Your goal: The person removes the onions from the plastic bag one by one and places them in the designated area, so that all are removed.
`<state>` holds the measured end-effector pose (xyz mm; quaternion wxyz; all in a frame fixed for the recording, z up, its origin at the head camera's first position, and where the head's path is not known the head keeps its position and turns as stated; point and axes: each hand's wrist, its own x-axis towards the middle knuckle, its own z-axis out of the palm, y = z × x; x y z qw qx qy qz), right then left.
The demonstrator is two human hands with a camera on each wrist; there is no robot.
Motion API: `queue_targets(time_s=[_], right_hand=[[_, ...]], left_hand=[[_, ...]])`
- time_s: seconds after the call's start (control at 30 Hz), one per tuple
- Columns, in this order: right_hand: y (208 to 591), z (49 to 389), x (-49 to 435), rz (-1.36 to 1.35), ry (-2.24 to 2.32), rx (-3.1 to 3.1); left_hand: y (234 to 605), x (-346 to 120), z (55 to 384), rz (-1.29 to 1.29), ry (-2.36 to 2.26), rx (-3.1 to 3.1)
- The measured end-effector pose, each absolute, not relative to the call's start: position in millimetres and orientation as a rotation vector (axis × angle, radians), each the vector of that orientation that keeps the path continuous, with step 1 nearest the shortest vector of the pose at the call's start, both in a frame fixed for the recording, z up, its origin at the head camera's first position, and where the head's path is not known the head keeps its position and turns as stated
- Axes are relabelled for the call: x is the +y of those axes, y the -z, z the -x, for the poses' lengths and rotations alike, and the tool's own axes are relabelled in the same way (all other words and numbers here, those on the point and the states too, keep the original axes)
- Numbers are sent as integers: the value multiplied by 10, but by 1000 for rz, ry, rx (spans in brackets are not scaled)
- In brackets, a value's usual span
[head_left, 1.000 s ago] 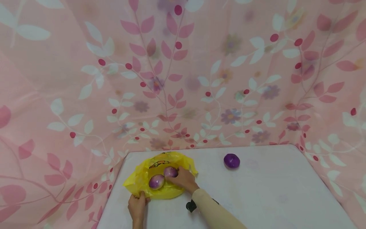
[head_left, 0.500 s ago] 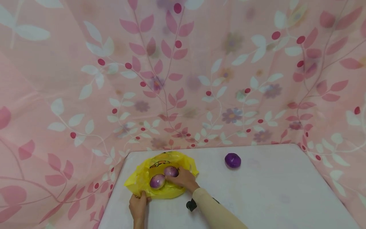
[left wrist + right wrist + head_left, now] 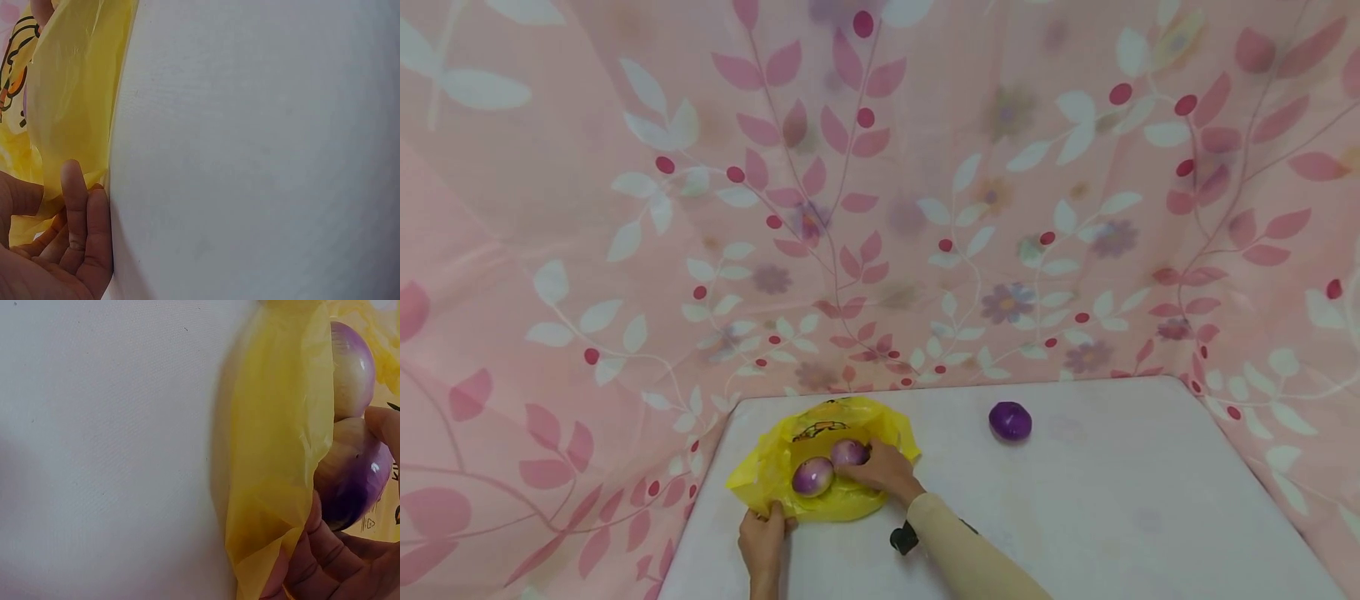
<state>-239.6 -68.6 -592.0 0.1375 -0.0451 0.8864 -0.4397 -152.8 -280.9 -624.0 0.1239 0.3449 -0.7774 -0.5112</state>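
A yellow plastic bag (image 3: 842, 508) with a dark printed drawing lies spread on the table's left side, its mouth gaping. Two glossy purple-and-white onions sit side by side in the mouth. My right hand (image 3: 883, 468) grips the right onion (image 3: 847, 452), fingers curled about its side. In the right wrist view a finger (image 3: 382, 425) lies over that onion's upper edge, near the other onion (image 3: 351, 372). At the bag's near left corner, my left hand (image 3: 762, 537) pinches the edge of the plastic; the left wrist view shows the thumb and fingers (image 3: 75, 206) around the yellow film.
A dark purple onion (image 3: 1011, 422) lies apart at the back of the white table (image 3: 1112, 508), right of the bag. A pink floral cloth (image 3: 880, 250) hangs close behind the table and along its sides. A black device (image 3: 904, 538) sits at my right wrist.
Both hands keep their places at the bag. The onion in my right hand sits very slightly lower than half a second ago; the view has shifted a little.
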Motion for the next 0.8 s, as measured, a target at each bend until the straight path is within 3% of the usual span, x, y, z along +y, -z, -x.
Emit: queue_targets(time_s=[0.8], right_hand=[[5928, 2354, -541, 216, 1311, 2542]], left_hand=[[6259, -2825, 1532, -1021, 1489, -2278]])
